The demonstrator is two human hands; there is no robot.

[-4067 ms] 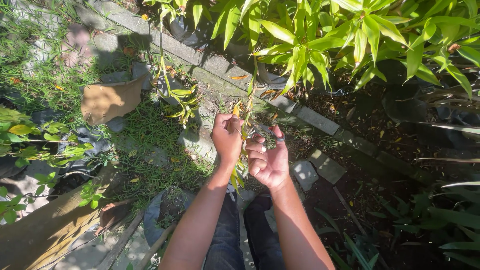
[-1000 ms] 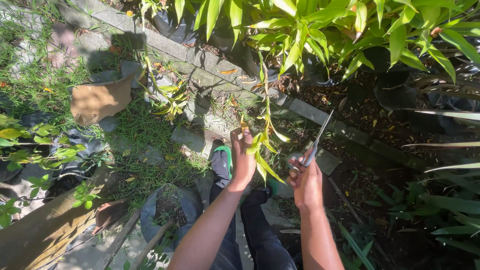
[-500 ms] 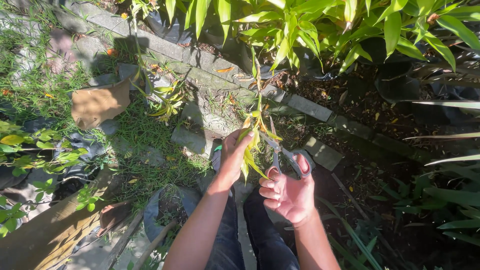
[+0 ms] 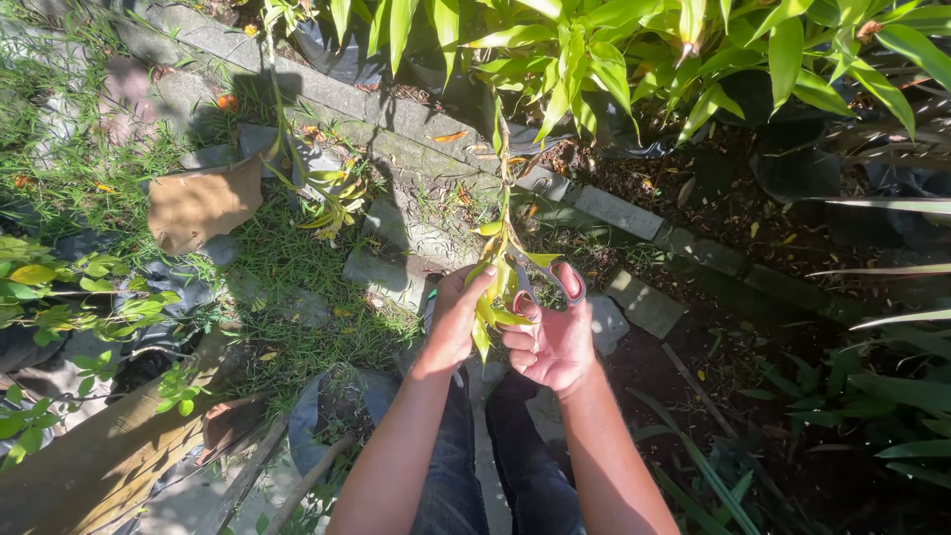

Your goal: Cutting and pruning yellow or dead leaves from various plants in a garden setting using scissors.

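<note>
Just above the dark trousers [image 4: 495, 466], the left hand [image 4: 458, 319] is closed around a thin plant stem [image 4: 504, 213] with yellowing leaves [image 4: 492, 302], while the right hand [image 4: 555, 337] grips grey-handled scissors [image 4: 540, 279] touching that stem, over the stone edging [image 4: 614, 210].

2 bare hands work here: 1 left hand [image 4: 458, 322] and 1 right hand [image 4: 553, 337]. Between them stands 1 thin plant stem [image 4: 503, 188] with a cluster of yellow-green leaves too bunched to count. The right hand holds 1 pair of scissors [image 4: 540, 280]. On the ground lie 1 brown cardboard-like sheet [image 4: 198, 203], 1 row of edging stones [image 4: 634, 213] and 2 loose paving blocks [image 4: 644, 302]. 2 dark trouser legs [image 4: 495, 466] show below.
</note>
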